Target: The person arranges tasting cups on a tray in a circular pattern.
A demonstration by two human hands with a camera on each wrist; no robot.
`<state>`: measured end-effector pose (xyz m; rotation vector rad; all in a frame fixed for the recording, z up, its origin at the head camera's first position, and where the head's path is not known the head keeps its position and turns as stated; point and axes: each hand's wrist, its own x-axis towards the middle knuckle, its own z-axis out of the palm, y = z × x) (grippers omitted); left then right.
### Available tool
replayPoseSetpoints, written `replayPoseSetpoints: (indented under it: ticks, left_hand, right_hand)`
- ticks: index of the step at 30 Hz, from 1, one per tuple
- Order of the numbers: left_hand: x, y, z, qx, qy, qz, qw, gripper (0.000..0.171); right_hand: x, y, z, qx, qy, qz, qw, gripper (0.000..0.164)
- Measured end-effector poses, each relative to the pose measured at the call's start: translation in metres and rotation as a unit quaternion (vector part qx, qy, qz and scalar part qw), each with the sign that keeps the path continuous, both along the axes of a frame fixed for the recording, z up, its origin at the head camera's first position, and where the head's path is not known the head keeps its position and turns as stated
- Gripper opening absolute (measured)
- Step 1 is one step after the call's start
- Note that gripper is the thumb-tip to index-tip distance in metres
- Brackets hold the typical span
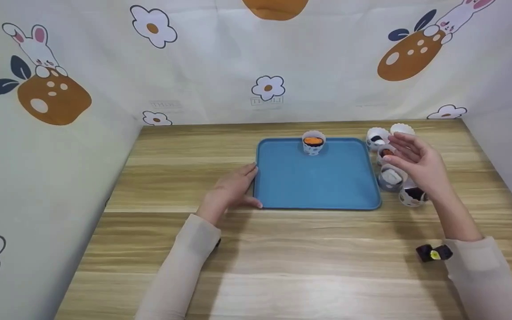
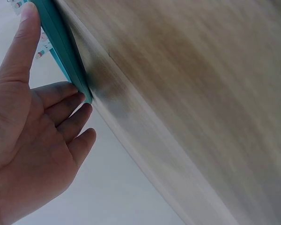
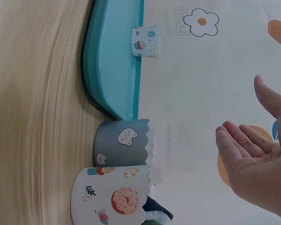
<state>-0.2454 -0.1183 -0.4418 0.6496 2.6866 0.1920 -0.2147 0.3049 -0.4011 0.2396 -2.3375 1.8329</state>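
Observation:
A blue rectangular tray (image 1: 318, 182) lies on the wooden table. My left hand (image 1: 234, 184) rests at its left edge, fingers along the side and thumb at the near corner; the left wrist view shows those fingers nearly straight against the rim. On the tray's far side stands a patterned paper cup (image 1: 313, 150) with an orange-topped dark piece inside. My right hand (image 1: 420, 166) hovers over several paper cups at the tray's right, its fingers apart and holding nothing. Among these are a grey-blue cup (image 3: 122, 143) and a white printed cup (image 3: 107, 197). The hand partly hides the farther cups.
Two pale cups, one with black-and-white contents (image 1: 377, 138), stand near the table's back edge. Small dark pieces with a yellow spot (image 1: 434, 254) lie beside my right sleeve. A printed curtain (image 1: 202, 66) walls the table at the back and sides.

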Motion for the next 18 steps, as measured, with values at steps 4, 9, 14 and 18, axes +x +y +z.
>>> replayPoseSetpoints:
  ticks: [4,9,14,18]
  left_hand:
    - [0.000,0.000,0.000,-0.001,-0.004,0.004,1.0000,0.106]
    - [0.001,0.000,0.000,0.001,-0.007,0.009,0.9999,0.106]
    - [0.001,0.000,0.000,0.008,-0.007,0.012,0.9999,0.106]
    - [0.001,0.000,0.000,0.007,-0.009,0.009,0.9999,0.106]
  right_hand:
    - [0.002,0.007,-0.001,-0.014,0.001,0.007,1.000,0.051]
    - [0.006,0.016,-0.002,-0.035,-0.001,0.010,0.999,0.049]
    - [0.010,0.024,-0.002,-0.022,-0.015,-0.004,1.000,0.056]
    - [0.013,0.030,-0.004,-0.016,-0.024,-0.008,1.000,0.060]
